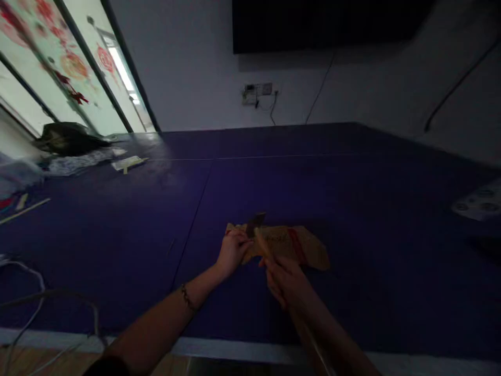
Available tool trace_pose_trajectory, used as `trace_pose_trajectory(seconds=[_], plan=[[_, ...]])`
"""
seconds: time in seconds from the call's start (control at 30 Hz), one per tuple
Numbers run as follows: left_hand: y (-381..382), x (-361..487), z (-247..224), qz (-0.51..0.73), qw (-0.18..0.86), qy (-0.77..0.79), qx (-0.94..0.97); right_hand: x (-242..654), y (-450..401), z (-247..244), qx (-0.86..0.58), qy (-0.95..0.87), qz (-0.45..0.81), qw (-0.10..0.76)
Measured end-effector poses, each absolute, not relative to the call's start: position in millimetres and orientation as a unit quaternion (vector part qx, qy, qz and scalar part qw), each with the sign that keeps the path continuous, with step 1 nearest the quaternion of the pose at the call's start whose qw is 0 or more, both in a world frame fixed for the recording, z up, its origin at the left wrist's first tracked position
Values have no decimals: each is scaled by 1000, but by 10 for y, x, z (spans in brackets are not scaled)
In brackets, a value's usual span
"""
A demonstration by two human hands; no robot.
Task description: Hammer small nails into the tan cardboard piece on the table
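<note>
A crumpled piece of brown cardboard or thick paper [312, 249] with a red stripe and dark print lies on the purple surface. My right hand [285, 279] is closed around a pale wooden stick [263, 243], whose tip points up and left over the cardboard. More of a long shaft runs down beneath the right forearm. At the stick's tip is a dark, flat, blade-like piece [255, 223]; whether it is joined to the stick I cannot tell. Bent fingers of my left hand [233, 254] press together at the cardboard's left end, beside the dark piece. What they grip is unclear.
A broad purple surface [156, 219] reaches the wall. Looped cables [41, 282] lie at the lower left. A dark bag [68, 138] and papers [129, 163] are at the back left, a pale patterned object [479, 202] at the right. Sockets [256, 90] sit below a black screen [329, 26].
</note>
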State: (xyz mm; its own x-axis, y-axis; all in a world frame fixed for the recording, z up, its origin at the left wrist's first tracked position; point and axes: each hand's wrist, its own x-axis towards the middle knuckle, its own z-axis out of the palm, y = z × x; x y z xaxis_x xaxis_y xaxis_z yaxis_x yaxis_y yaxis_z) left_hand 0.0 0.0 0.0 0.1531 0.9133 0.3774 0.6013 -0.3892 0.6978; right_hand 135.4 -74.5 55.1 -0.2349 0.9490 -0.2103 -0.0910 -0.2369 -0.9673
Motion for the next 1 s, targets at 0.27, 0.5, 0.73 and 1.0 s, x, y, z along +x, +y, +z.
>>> trace_pose_trajectory(seconds=[0.27, 0.5, 0.73, 1.0], plan=[[-9, 6, -40, 404, 202, 501, 738, 1356, -820, 524, -494, -476, 609, 399], [19, -49, -58, 416, 206, 495, 734, 1282, -759, 556, -486, -459, 628, 398], [33, -49, -78, 411, 212, 498, 734, 1282, -800, 565, -488, -454, 626, 405], [33, -48, -97, 416, 211, 485, 740, 1277, -776, 493, -508, -462, 613, 391]])
